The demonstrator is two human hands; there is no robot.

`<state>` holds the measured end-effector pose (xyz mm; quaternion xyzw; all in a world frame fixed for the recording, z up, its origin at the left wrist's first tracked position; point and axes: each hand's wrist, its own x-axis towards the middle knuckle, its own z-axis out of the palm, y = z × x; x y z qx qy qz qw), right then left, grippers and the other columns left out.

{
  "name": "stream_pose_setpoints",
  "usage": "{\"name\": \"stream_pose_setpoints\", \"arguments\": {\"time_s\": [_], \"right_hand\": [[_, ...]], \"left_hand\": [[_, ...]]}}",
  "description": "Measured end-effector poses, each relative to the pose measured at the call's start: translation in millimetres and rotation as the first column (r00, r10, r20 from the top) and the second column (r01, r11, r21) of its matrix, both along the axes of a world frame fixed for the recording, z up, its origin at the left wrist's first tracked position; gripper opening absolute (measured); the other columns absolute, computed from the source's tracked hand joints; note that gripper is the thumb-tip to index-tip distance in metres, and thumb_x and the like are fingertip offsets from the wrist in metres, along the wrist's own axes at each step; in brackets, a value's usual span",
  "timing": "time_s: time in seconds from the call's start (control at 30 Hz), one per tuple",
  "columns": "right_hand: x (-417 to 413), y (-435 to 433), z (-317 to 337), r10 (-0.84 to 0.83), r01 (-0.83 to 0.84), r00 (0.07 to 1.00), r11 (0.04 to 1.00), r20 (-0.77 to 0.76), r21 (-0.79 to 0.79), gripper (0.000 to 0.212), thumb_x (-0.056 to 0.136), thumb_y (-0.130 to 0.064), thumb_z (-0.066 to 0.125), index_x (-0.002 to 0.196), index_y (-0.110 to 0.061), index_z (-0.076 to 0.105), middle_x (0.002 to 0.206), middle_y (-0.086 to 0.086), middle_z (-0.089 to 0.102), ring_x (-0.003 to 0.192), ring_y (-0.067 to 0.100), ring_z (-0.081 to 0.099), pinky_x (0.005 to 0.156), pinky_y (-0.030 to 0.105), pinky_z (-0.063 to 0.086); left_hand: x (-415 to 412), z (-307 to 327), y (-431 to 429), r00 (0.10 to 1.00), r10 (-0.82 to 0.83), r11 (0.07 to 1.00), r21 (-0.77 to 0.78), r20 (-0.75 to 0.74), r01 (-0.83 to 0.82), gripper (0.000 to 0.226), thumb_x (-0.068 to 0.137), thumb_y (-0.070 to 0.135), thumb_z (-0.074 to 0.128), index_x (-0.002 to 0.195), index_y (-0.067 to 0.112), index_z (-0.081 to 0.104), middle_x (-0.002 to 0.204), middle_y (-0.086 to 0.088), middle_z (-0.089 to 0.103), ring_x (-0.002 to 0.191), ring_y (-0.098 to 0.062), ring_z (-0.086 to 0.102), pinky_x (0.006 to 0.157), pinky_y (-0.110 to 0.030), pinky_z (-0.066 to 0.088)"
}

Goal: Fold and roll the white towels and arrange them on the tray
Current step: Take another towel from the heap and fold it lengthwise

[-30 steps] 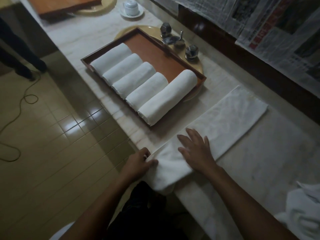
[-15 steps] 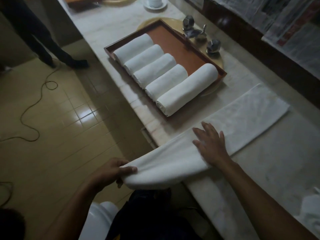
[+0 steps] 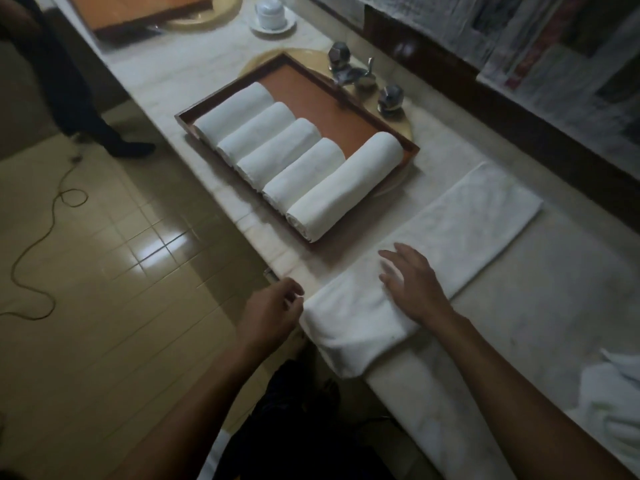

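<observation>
A white towel (image 3: 460,223), folded into a long strip, lies slantwise on the marble counter (image 3: 519,306). Its near end is doubled over and droops a little past the counter's front edge. My right hand (image 3: 414,284) rests flat on the doubled part, fingers straight. My left hand (image 3: 272,308) hovers off the counter edge with curled fingers at the towel's near left corner; blur hides whether it pinches the cloth. Beyond them, a brown wooden tray (image 3: 181,117) carries several rolled white towels (image 3: 277,150) side by side.
The tray sits over a sink with chrome taps (image 3: 363,76) behind it. A heap of loose white towels (image 3: 609,403) lies at the right. A second tray (image 3: 138,8) and a lidded cup (image 3: 272,13) stand far back. A person's legs (image 3: 76,109) and a cable (image 3: 38,244) are on the tiled floor.
Half a second ago my left hand held the towel's near end stretched out past the counter edge. That end now lies folded back onto the counter. My right hand stayed pressed on the towel.
</observation>
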<state>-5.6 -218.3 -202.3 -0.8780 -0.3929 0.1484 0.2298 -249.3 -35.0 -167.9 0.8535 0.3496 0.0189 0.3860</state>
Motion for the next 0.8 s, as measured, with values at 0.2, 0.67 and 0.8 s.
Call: {"name": "stream_pose_setpoints", "arguments": {"time_s": [0.2,0.67,0.8], "right_hand": [[48,-28,15,-0.242,0.242,0.970,0.970,-0.008,-0.027,0.047,0.097,-0.022,0.067,0.143,-0.018,0.058,0.155,0.014,0.046,0.144,0.032,0.038,0.118,0.042,0.033],[148,5,-21,-0.548,0.570,0.820,0.762,0.164,-0.306,0.065,0.102,-0.067,0.022,0.161,-0.046,0.006,0.173,-0.003,-0.005,0.158,0.027,-0.008,0.123,0.062,-0.004],[199,18,-19,-0.626,0.659,0.751,0.696,0.209,-0.285,0.069,0.097,-0.073,0.017,0.160,-0.046,0.010,0.173,0.001,0.000,0.158,0.031,-0.006,0.122,0.064,-0.004]], "left_hand": [[105,2,-54,0.893,-0.432,0.896,0.178,0.128,0.408,0.019,0.099,0.029,0.060,0.117,0.030,0.065,0.119,0.009,0.067,0.107,-0.009,0.058,0.092,-0.031,0.052],[206,-65,-60,0.496,-0.863,0.433,0.366,-0.094,0.824,0.069,0.106,0.047,0.031,0.165,0.031,-0.001,0.172,-0.003,-0.008,0.159,-0.025,-0.013,0.127,-0.049,-0.010],[208,-59,-64,0.526,-0.845,0.457,0.374,-0.102,0.807,0.068,0.105,0.048,0.034,0.165,0.032,0.006,0.173,-0.002,-0.003,0.159,-0.025,-0.009,0.127,-0.056,-0.002]]}}
